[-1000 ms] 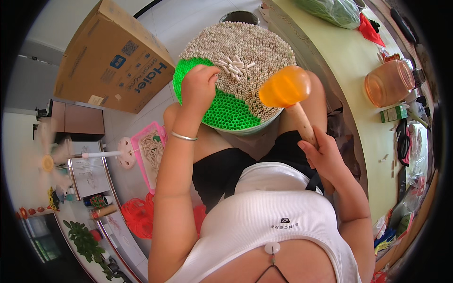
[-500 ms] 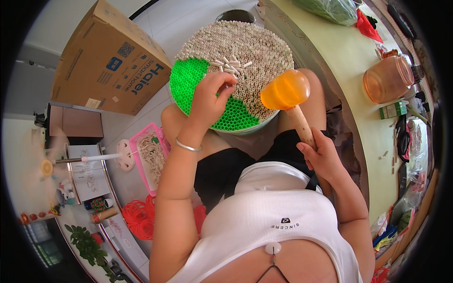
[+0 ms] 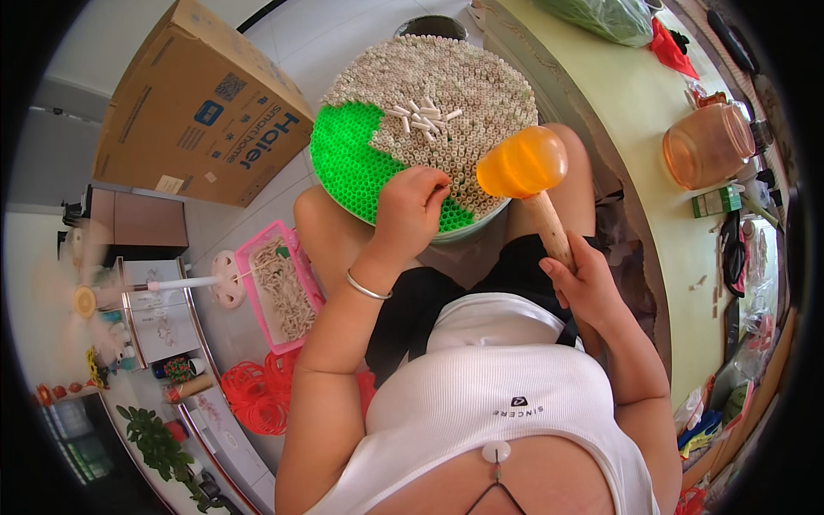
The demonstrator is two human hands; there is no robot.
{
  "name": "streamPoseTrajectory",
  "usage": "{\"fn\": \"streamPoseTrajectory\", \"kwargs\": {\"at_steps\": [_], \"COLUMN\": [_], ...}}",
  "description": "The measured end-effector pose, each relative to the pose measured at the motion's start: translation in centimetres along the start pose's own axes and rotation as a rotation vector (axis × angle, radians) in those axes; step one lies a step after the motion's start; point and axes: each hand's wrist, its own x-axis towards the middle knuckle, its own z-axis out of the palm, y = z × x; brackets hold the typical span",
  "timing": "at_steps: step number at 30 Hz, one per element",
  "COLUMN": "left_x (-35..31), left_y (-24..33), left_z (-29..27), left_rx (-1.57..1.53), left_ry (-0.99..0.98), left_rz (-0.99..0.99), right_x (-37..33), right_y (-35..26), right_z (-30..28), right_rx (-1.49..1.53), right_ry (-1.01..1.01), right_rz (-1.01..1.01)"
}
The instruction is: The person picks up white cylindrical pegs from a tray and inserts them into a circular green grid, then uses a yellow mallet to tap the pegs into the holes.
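In front of my knees stands a round board [image 3: 348, 159] with a green honeycomb face. Short pale tubes [image 3: 481, 86] stand upright in much of it; bare green shows at the left and the near edge. A few loose tubes [image 3: 423, 118] lie on top near the middle. My left hand [image 3: 414, 206] is over the near part of the board, fingertips pinched together at the edge of the filled area; what they hold is hidden. My right hand [image 3: 584, 275] grips the wooden handle of a mallet [image 3: 522, 163]. Its amber, translucent head is raised beside the board's right edge.
A pink basket [image 3: 319, 300] of loose tubes sits on the floor at left, near red cord coils [image 3: 257, 395] and a fan [image 3: 184, 283]. A big cardboard box [image 3: 202, 112] stands at far left. On the right a pale green table [image 3: 635, 120] carries a pinkish jar [image 3: 708, 146].
My left hand has moved toward me and slightly right, from beside the loose tubes to the near part of the board. My right hand holds the mallet in nearly the same place.
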Motion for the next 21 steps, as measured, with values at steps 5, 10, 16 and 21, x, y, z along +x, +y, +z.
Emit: {"fn": "streamPoseTrajectory", "kwargs": {"at_steps": [5, 10, 16, 21], "left_x": [0.5, 0.5, 4.1, 6.8], "left_y": [0.3, -0.2, -3.0, -3.8], "left_z": [-0.1, -2.1, -4.1, -2.1], "left_rx": [0.106, -0.034, 0.119, 0.219], "left_ry": [-0.024, 0.034, 0.195, 0.125], "left_rz": [0.109, -0.218, -0.224, -0.276], "right_x": [-0.3, -1.1, 1.5, 1.1], "right_y": [-0.6, -3.8, -1.7, -0.7], "right_z": [-0.3, 0.3, 1.4, 0.6], "right_rx": [-0.016, -0.153, -0.411, -0.133], "right_ry": [-0.007, 0.005, 0.001, -0.029], "right_rz": [0.021, -0.316, -0.377, -0.148]}}
